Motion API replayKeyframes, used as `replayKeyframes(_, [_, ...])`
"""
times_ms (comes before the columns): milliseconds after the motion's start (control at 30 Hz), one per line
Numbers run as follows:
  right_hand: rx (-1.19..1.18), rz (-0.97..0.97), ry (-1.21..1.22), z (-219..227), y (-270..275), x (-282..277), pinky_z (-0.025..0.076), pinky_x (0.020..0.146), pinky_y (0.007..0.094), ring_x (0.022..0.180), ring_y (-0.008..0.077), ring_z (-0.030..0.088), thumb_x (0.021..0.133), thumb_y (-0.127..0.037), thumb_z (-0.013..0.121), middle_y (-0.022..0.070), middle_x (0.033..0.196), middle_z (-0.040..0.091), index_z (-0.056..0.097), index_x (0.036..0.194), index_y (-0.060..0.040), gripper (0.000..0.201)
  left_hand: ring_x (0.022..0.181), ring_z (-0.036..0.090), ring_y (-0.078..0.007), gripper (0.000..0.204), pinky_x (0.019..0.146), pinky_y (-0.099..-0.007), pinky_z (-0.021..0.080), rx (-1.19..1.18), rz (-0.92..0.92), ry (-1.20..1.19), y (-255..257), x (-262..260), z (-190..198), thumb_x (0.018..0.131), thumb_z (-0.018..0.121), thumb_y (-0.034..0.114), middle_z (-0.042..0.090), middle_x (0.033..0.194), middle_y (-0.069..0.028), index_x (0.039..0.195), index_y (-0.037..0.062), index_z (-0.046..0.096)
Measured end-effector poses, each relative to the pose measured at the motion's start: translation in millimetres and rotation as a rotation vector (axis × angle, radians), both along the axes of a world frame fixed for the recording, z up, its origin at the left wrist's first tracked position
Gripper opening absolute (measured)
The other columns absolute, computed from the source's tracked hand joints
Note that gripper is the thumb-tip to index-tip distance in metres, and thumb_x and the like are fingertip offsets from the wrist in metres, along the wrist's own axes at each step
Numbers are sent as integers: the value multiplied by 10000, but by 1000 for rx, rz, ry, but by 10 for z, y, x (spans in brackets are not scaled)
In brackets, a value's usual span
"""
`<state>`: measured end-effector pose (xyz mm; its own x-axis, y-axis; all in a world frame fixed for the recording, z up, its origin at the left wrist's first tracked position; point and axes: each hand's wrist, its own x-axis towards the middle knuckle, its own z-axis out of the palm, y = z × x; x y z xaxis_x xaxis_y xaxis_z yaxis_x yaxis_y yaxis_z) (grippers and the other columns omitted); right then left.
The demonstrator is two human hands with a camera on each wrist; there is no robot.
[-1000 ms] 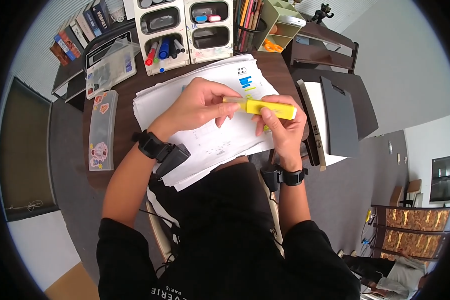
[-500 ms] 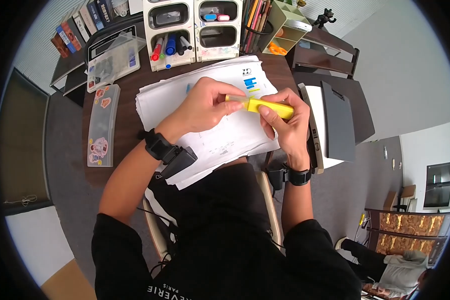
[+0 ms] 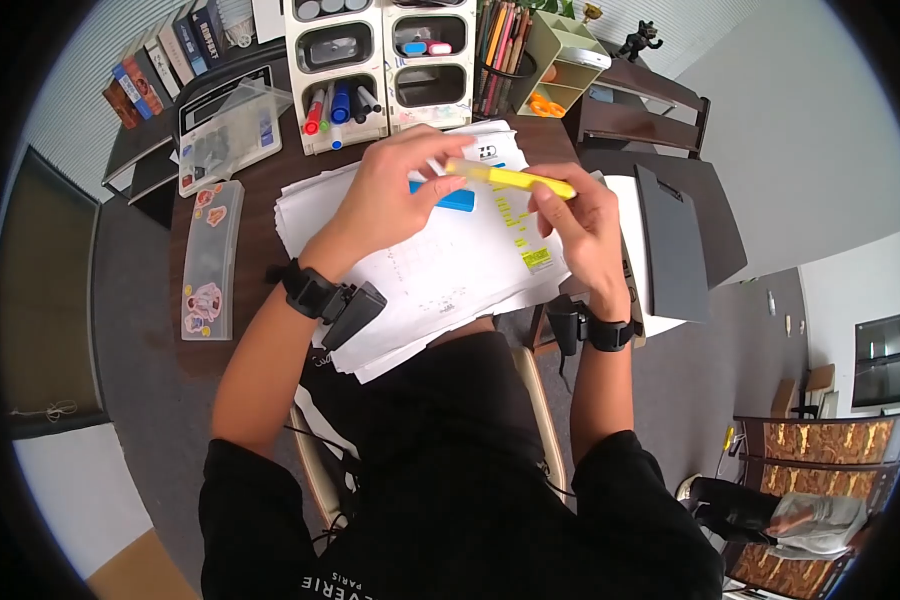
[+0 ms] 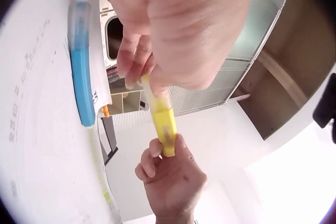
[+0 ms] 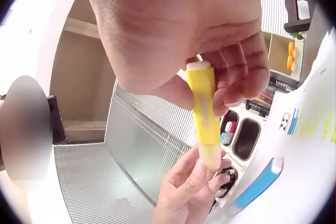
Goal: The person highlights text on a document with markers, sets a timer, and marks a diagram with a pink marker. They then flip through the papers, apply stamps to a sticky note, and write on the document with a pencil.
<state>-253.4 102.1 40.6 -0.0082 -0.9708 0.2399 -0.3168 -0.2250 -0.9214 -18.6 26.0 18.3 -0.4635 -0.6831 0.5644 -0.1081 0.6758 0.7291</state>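
Observation:
A capped yellow highlighter is held between both hands above a stack of papers. My right hand grips its yellow body near the white-tipped end, between thumb and fingers. At the other end, my left hand has thumb and fingertips round the clear cap. A blue highlighter lies on the papers beneath my left hand, partly hidden by it in the head view. Yellow marks run down the right side of the top sheet.
A white organizer with markers stands behind the papers, beside a pencil holder and a green shelf with orange scissors. A stickered clear case lies to the left. Another person is at the lower right.
The yellow highlighter has risen a little and turned onto its narrow side, both hands moving with it. My left fingers have spread and lifted, uncovering the blue highlighter and the yellow marks.

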Motion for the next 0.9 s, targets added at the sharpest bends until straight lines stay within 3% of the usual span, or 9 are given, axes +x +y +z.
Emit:
replayKeyframes(133, [-68, -131, 148, -70, -2, -150, 509, 661, 246, 748, 88, 617, 973, -136, 647, 92, 948, 721, 680, 1197, 6, 267, 946, 652, -241, 355, 834, -341, 524, -64, 83, -32, -60, 90, -9, 806, 768, 27, 675, 1046, -119, 1153, 7, 694])
replayKeyframes(167, [-87, -124, 193, -77, 17, -154, 550, 822, 319, 920, 208, 696, 946, -107, 646, 161, 1126, 720, 661, 1229, 15, 309, 936, 652, -266, 355, 835, -355, 523, -61, 43, -132, -75, 122, -34, 792, 773, 22, 670, 1031, -127, 1138, 2, 693])
replayKeyframes(200, [-91, -127, 194, -108, 7, -185, 550, 822, 319, 920, 208, 696, 946, -107, 646, 161, 1126, 720, 661, 1229, 15, 309, 927, 652, -291, 355, 836, -368, 522, -57, 3, -233, -87, 134, -60, 779, 778, 18, 666, 1016, -136, 1122, -4, 692])
replayKeyframes(267, [-318, -33, 535, -161, -13, -221, 512, 969, 387, 1096, 344, 672, 914, -84, 647, 207, 1222, 682, 654, 1240, 15, 340, 926, 648, -314, 348, 836, -383, 520, -89, -6, -314, -87, 137, -111, 768, 775, 6, 662, 1004, -148, 1106, -10, 690])
replayKeyframes(300, [-291, -49, 525, -181, 3, -224, 472, 1022, 418, 1167, 406, 621, 886, -81, 664, 217, 1232, 671, 651, 1241, 12, 368, 924, 644, -338, 342, 837, -397, 519, -115, -9, -397, -90, 143, -138, 757, 773, -6, 659, 992, -159, 1089, -17, 689])
replayKeyframes(400, [-270, -78, 449, -159, 45, -179, 486, 996, 416, 1138, 392, 642, 886, -80, 668, 217, 1219, 678, 655, 1227, 17, 354, 924, 636, -369, 338, 832, -416, 516, -92, -11, -431, -119, 151, -172, 746, 766, -13, 656, 971, -172, 1076, -20, 690])
replayKeyframes(567, [-275, -63, 446, 14, 53, -56, 500, 968, 407, 1102, 383, 664, 883, -68, 674, 222, 1181, 689, 660, 1207, 23, 337, 843, 629, -170, 374, 818, -316, 528, 140, -62, -173, -41, 62, -58, 839, 717, -28, 675, 982, -101, 1209, 13, 679])
replayKeyframes(667, [-346, -49, 469, 227, -35, -19, 516, 938, 389, 1072, 369, 682, 885, -61, 677, 217, 1133, 702, 662, 1198, 30, 326, 869, 622, -141, 429, 845, -287, 531, 360, -83, 68, -41, 15, -77, 876, 685, -41, 657, 977, -75, 1295, 27, 630])
replayKeyframes(900, [-466, 7, 567, 847, -794, 194, 543, 781, 413, 896, 338, 702, 861, -57, 699, 210, 993, 699, 673, 1193, -1, 337, 898, 591, -109, 563, 794, -260, 529, 255, -23, 87, -64, 6, -116, 867, 689, -59, 595, 1007, -51, 1398, 41, 531])
